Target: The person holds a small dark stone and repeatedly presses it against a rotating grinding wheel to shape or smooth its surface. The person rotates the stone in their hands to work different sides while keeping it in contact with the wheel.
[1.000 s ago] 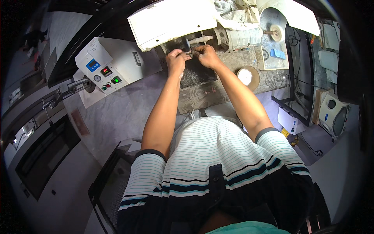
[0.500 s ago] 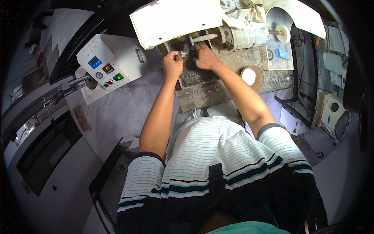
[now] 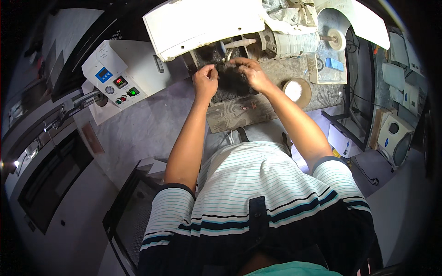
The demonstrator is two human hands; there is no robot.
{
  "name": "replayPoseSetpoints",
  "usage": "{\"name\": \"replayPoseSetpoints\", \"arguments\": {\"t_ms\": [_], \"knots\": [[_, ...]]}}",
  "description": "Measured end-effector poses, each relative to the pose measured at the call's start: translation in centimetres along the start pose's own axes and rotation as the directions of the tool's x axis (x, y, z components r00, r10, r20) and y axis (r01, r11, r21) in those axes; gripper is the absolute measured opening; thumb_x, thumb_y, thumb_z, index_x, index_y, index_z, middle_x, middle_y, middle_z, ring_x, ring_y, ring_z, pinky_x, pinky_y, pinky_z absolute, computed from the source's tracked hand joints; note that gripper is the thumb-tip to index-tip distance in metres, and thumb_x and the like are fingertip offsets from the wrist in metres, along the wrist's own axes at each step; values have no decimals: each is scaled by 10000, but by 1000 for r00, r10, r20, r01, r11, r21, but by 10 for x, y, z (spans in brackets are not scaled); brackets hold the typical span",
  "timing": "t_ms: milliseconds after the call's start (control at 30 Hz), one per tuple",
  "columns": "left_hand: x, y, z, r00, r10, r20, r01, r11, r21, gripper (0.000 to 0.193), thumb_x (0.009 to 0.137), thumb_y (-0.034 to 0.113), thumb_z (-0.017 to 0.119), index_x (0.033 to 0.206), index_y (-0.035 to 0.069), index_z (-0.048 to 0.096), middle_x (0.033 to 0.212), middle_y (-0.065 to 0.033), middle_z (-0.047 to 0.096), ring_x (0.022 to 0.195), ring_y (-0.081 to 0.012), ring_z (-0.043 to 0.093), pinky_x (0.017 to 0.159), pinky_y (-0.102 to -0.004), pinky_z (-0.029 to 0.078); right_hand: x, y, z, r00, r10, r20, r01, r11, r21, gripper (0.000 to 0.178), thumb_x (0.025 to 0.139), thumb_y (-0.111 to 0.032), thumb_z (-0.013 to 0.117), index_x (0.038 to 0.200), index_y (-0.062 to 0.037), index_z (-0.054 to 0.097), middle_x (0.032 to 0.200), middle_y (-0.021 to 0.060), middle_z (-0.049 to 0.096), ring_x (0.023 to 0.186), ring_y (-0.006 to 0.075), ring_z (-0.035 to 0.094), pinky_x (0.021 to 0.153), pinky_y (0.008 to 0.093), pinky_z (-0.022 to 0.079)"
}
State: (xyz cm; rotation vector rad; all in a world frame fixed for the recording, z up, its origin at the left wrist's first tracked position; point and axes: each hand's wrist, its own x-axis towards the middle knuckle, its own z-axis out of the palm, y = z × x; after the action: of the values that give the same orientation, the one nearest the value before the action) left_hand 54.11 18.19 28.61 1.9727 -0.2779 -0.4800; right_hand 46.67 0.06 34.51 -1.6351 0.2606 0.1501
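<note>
My left hand (image 3: 206,83) is closed, with thumb and fingertips pinched together; whatever lies between them is too small to make out. Across from it, my right hand (image 3: 256,76) has its fingers bent and reaching left, close to a small shiny bit (image 3: 227,59) that I cannot name. Just above the fingers is a small dark polishing wheel (image 3: 221,47) on a pale tapered spindle (image 3: 240,43). That spindle comes out of a bench polishing motor (image 3: 294,44). Under both hands lies a dark, dusty tray (image 3: 229,85).
A white hood (image 3: 202,27) overhangs the wheel. On the worn wooden bench (image 3: 235,117) lie small reddish pieces (image 3: 253,105); a round tub of white material (image 3: 304,94) stands at right. Another white wheel (image 3: 340,40) sits at the motor's far end. A white control box (image 3: 108,78) stands left.
My right hand has moved back slightly from the wheel, to the right and nearer me. My left hand has shifted slightly nearer me, and the small pinkish piece at its fingertips no longer shows.
</note>
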Motion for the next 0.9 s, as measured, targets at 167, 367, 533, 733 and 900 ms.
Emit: {"name": "replayPoseSetpoints", "arguments": {"t_ms": [167,367,533,733,900], "knots": [[-8,31,21,982,-138,-130,100,960,-262,143,859,-26,568,959,-119,611,787,-69,644,661,-116,621,625,-258,510,10,7,5,977,-197,-77,151,905,-398,382,773,-115,550,1117,40,610,1105,265,612,1011,395,604,877,377,481],[6,50,34,948,-218,-231,91,882,-462,134,841,-36,573,931,-131,603,801,-114,635,673,-169,648,622,-301,553,32,27,4,975,-26,-221,-38,960,-277,285,784,-49,578,1050,1,667,972,228,660,940,331,656,855,351,493],[20,54,36,913,-313,-263,156,861,-484,113,831,-53,585,898,-141,608,827,-134,631,649,-175,637,596,-299,558,52,30,-3,974,-41,-222,-54,913,-405,333,700,-53,573,1008,-16,693,981,234,653,984,364,629,898,378,485],[17,60,34,912,-327,-249,179,861,-476,145,841,-31,616,923,-150,607,849,-147,631,639,-170,624,573,-300,559,52,28,-9,987,-14,-157,-50,919,-391,351,681,-69,574,1006,-14,694,995,233,655,992,366,625,909,377,484],[5,62,39,924,-261,-280,140,911,-388,134,836,-44,597,920,-147,613,803,-140,637,609,-169,612,575,-303,552,39,27,-10,991,25,-133,-60,961,-270,333,700,-67,587,1011,-20,695,1002,227,657,990,333,641,887,351,493]]}}
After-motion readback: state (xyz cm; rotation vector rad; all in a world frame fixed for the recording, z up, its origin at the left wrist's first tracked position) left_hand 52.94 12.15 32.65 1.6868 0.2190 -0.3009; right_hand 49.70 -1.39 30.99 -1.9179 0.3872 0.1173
